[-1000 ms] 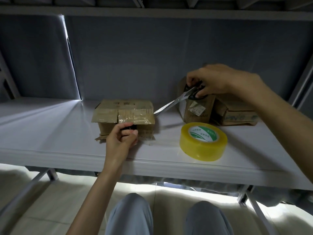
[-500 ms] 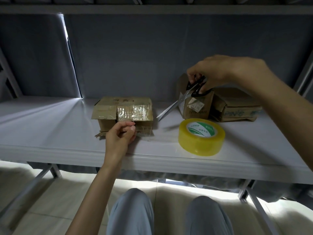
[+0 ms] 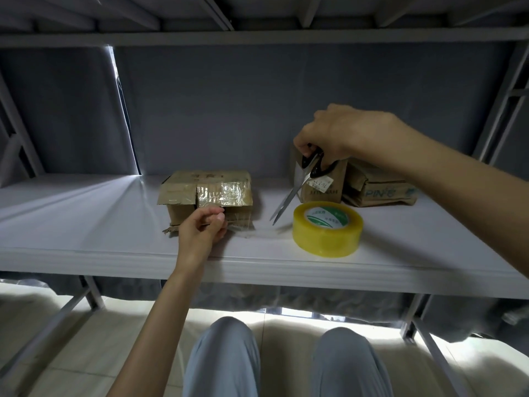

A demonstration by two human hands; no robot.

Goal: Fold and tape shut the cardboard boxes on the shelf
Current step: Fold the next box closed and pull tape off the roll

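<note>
Left hand on the taped box front, right hand holding scissors above the shelf.

I see the small brown cardboard box with clear tape across its top flaps (image 3: pixel 209 193) sitting mid-left on the grey shelf board (image 3: pixel 86 224). My left hand (image 3: pixel 201 230) reaches up from below, fingers curled against the box's lower front face, thumb tip up; looks like it pinches a bit of tape there, but I can't tell for sure. My right hand (image 3: pixel 329 133) comes in from the right, knuckles up, fingers through the black handles of the steel scissors (image 3: pixel 297 187), blades slightly apart and pointing down-left, tips just above the shelf. A yellow-tinted roll of clear packing tape (image 3: pixel 327 229) lies flat just right of the tips. Two more brown cardboard boxes (image 3: pixel 378 190) sit behind it, against the back.
</note>
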